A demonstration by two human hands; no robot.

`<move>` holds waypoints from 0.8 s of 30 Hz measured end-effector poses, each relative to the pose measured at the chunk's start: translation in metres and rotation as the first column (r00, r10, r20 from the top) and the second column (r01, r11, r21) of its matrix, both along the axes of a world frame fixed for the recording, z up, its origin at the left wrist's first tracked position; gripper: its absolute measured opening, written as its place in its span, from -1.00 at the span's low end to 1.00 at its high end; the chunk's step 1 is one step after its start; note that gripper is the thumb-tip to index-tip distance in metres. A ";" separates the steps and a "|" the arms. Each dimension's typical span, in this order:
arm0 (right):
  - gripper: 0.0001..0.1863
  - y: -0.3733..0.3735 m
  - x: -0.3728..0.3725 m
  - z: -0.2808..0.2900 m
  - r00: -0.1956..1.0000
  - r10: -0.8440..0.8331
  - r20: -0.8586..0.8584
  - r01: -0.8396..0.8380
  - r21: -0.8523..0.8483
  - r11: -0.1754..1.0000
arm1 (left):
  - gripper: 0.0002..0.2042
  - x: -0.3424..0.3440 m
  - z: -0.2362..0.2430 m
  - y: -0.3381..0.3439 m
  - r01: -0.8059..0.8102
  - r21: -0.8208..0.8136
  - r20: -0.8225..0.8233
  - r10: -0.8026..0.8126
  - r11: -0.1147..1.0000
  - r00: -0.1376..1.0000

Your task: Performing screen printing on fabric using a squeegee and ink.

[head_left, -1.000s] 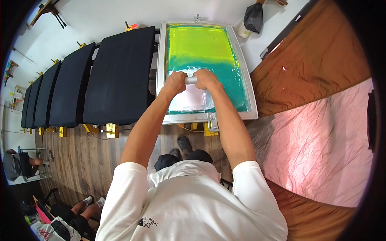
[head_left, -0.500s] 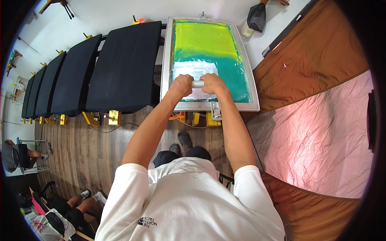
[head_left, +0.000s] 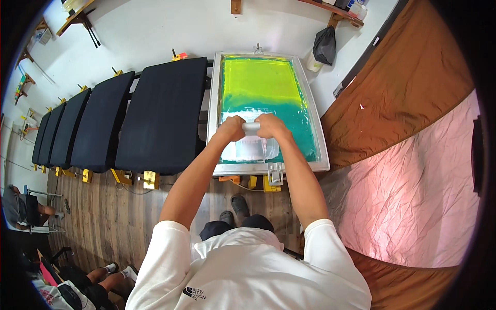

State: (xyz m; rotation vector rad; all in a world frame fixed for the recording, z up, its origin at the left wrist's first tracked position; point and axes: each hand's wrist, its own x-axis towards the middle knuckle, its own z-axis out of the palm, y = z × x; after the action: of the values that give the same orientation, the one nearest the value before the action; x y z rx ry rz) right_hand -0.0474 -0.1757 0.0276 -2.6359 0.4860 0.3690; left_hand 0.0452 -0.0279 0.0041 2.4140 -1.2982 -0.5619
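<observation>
Both my hands grip a squeegee (head_left: 251, 127) by its pale bar over a silver-edged printing screen (head_left: 211, 116). My left hand (head_left: 232, 128) closes around the bar's left end, and my right hand (head_left: 272, 127) around its right end. A short stretch of bar shows between the fists. Inside the screen, yellow-green ink (head_left: 263, 80) covers the far part, with teal (head_left: 297, 126) across the middle and down the right side. A whitish patch (head_left: 249, 151) lies beneath and nearer than the squeegee. My hands hide its blade.
Left of the screen, several boards covered in black cloth (head_left: 161, 116) run in a row. Metal clamps (head_left: 275, 174) sit on the frame's edge. Brown and pinkish sheets (head_left: 398, 98) hang at right. People sit at lower left on the wooden floor (head_left: 103, 217).
The squeegee and both hands have slid a little away from me across the screen, baring more whitish area on the near side. The whole view has tilted upward.
</observation>
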 end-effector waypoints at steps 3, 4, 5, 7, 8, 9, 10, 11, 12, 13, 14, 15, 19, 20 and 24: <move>-0.61 -0.002 0.015 -0.016 0.999 0.000 0.042 0.001 -0.021 1.000 | -0.73 0.016 -0.025 -0.001 -0.094 -0.129 0.056 0.102 0.987 0.993; -0.64 -0.003 0.014 -0.020 0.997 -0.016 0.076 0.019 -0.043 0.999 | -0.69 0.008 -0.027 -0.002 -0.101 -0.195 0.063 0.115 0.976 0.991; -0.64 -0.005 0.005 -0.024 0.996 -0.006 0.090 0.006 0.006 1.000 | -0.67 -0.001 -0.029 -0.002 -0.110 -0.200 0.054 0.123 0.973 0.991; -0.65 0.005 -0.018 -0.039 0.977 -0.002 0.212 0.004 -0.008 1.000 | -0.63 -0.024 -0.030 0.009 -0.100 -0.302 0.062 0.124 0.948 0.990; -0.65 0.014 -0.031 -0.047 0.942 0.013 0.336 -0.005 -0.027 1.000 | -0.61 -0.034 -0.036 0.020 -0.084 -0.395 0.081 0.126 0.915 0.989; -0.65 0.027 -0.044 -0.047 0.934 0.017 0.357 -0.014 -0.010 1.000 | -0.60 -0.047 -0.039 0.031 -0.100 -0.384 0.065 0.135 0.918 0.989; -0.64 0.038 -0.059 -0.040 0.926 0.015 0.378 -0.017 0.002 1.000 | -0.58 -0.060 -0.037 0.040 -0.110 -0.378 0.049 0.139 0.919 0.989; -0.63 0.047 -0.073 -0.035 0.933 0.016 0.361 -0.019 0.004 1.000 | -0.62 -0.075 -0.035 0.050 -0.098 -0.393 0.064 0.134 0.914 0.989; -0.62 0.055 -0.083 -0.031 0.938 0.021 0.347 -0.025 0.008 1.000 | -0.65 -0.085 -0.030 0.058 -0.089 -0.408 0.084 0.134 0.909 0.987; -0.61 0.058 -0.090 -0.028 0.946 0.022 0.324 -0.028 0.015 0.999 | -0.65 -0.089 -0.023 0.059 -0.088 -0.410 0.082 0.133 0.908 0.988; -0.61 0.057 -0.092 -0.026 0.953 0.023 0.302 -0.032 0.022 0.999 | -0.65 -0.091 -0.016 0.060 -0.098 -0.349 0.031 0.116 0.932 0.993; -0.64 0.053 -0.091 -0.024 0.956 0.028 0.293 -0.041 0.039 0.998 | -0.65 -0.091 -0.011 0.060 -0.104 -0.284 -0.020 0.103 0.953 0.995; -0.74 0.022 -0.051 -0.008 0.981 0.069 0.181 -0.088 0.096 0.991 | -0.67 -0.039 0.001 0.031 -0.034 -0.030 -0.045 0.033 0.999 0.998; -0.76 0.017 -0.035 -0.002 0.985 0.055 0.166 -0.073 0.104 0.992 | -0.68 -0.020 -0.010 0.023 -0.023 -0.012 0.022 0.023 1.000 0.999; -0.72 -0.017 0.023 -0.011 0.991 0.078 0.109 -0.080 0.012 0.997 | -0.72 0.038 -0.017 -0.014 -0.009 -0.030 0.043 0.011 1.000 0.999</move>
State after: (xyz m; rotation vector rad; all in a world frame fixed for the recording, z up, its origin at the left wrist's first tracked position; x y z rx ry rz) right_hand -0.0247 -0.1928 0.0167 -2.6485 0.3431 0.2510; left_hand 0.0829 -0.0424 -0.0132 2.4200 -1.3020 -0.4870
